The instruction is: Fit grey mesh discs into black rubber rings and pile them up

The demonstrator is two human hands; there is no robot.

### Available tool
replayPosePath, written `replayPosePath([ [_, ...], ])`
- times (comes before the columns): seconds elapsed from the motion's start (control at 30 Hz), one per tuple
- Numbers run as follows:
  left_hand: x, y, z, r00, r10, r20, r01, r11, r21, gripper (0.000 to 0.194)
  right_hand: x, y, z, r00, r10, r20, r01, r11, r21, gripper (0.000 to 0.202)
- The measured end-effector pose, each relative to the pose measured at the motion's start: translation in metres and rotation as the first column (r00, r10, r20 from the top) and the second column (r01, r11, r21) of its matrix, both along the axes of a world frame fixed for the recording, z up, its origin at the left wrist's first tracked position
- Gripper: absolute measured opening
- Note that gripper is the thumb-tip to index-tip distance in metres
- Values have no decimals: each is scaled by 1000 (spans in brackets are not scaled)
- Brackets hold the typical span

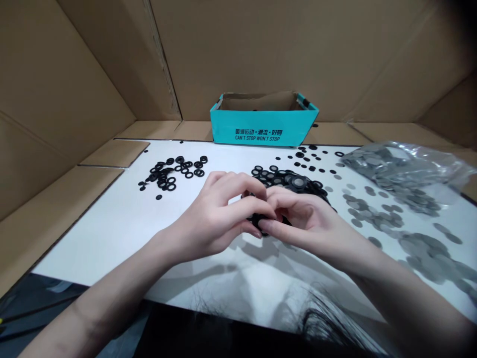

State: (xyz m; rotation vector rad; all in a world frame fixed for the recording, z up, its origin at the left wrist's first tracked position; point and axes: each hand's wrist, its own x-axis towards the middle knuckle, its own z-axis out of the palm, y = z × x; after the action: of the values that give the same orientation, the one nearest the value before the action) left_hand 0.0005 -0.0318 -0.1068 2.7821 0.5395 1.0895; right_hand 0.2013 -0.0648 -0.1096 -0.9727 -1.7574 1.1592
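Observation:
Above the white table, my left hand [219, 211] and my right hand [303, 214] meet at the fingertips. Both are closed in a pinch around a small black ring [255, 219], mostly covered by the fingers. Whether more than one piece is held I cannot make out. Right behind the hands lies a heap of black rings [298, 182], several with grey discs in them. My right forearm reaches past loose grey discs [372, 214] on the right. Off to the left of my left hand is a smaller group of loose black rings [162, 174].
A turquoise open-topped box [261, 124] stands at the back. Small black discs [305, 159] are scattered in front of it. A clear plastic bag [410, 164] of grey discs lies at the right. Cardboard walls [298, 49] enclose the table [112, 214].

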Motion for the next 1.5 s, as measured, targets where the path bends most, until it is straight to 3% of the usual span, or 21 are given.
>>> replayPosePath([
  [0.23,-2,1,0,997,-44,-61,41,998,-57,18,-1,-1,-3,1000,9,26,-10,999,43,18],
  [0.63,-3,2,2,999,-24,-36,24,1000,3,7,-5,-3,1,999,31,-5,-32,992,-123,20],
  [0.83,-6,2,3,999,4,35,-3,999,-42,30,-4,-1,-1,999,-46,-23,42,990,-138,17],
  [0.97,-4,-1,5,999,39,-22,-43,980,-194,13,-3,0,-4,988,-129,-89,120,988,-102,17],
  [1.17,-1,-4,3,993,20,-118,-51,963,-265,22,-4,0,-9,982,-184,-48,185,983,8,15],
  [1.5,-4,0,5,976,4,-219,-33,991,-132,21,-2,-4,-8,980,-146,139,99,950,296,7],
])
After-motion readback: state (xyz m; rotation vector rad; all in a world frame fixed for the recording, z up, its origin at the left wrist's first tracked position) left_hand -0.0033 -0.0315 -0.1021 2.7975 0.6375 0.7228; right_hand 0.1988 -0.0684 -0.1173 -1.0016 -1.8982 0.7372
